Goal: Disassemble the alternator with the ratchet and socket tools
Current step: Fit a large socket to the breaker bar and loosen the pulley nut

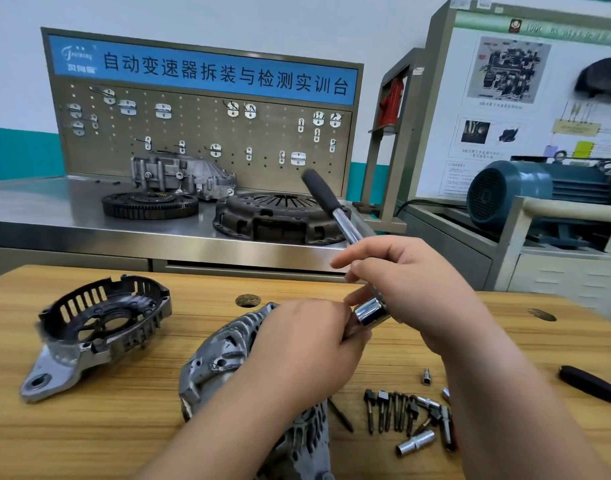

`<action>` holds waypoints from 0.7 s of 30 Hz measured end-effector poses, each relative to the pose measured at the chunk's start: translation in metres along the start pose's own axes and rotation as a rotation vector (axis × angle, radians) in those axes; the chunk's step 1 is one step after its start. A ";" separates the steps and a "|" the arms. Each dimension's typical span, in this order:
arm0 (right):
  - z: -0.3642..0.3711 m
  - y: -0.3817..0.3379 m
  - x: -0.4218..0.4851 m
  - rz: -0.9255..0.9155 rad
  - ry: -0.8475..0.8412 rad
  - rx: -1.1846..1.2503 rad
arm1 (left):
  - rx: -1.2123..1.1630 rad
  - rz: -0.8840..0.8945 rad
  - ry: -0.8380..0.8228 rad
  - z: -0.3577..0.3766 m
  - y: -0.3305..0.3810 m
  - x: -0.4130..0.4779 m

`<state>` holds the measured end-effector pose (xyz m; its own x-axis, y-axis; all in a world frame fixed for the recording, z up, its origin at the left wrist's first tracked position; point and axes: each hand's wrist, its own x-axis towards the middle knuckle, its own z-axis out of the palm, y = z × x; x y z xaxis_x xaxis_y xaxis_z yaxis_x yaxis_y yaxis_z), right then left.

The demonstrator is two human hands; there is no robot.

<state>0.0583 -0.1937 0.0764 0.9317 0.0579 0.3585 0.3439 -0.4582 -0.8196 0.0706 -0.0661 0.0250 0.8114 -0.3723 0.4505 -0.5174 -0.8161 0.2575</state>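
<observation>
Alternator body (221,362): on the wooden bench (124,427), directly under the left forearm, ribbed casing up and partly hidden by the arm (kept close, I judge, so the tool can go straight to it).
Left hand (307,344): above the body, fingers and thumb curled on the lower end of the socket (371,311).
Right hand (418,292): fingers wrapped round the ratchet (345,220) just behind its head, with the foam grip pointing up and away, clear of the work.
Socket: chrome, between the two hands at the ratchet head. Whether it is seated on the drive cannot be told.
Step in hand: judged to be fitting or changing the socket, which would explain the grip near the head.
End cover (100,323): already off, on the bench to the left, well apart from the body.
Bolts and bits (394,410): laid in a row beside the right forearm, a loose socket (416,443) just in front (set together, probably so none strays).
Progress: partly stripped, with the main body still to be opened.
</observation>
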 end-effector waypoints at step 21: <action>-0.012 -0.003 -0.005 -0.226 -0.236 0.170 | -0.010 -0.020 -0.014 0.000 0.000 0.000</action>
<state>0.0512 -0.2033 0.0820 0.8246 0.3530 0.4421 0.5399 -0.2574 -0.8014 0.0706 -0.0662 0.0244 0.8252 -0.3620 0.4336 -0.5037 -0.8190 0.2748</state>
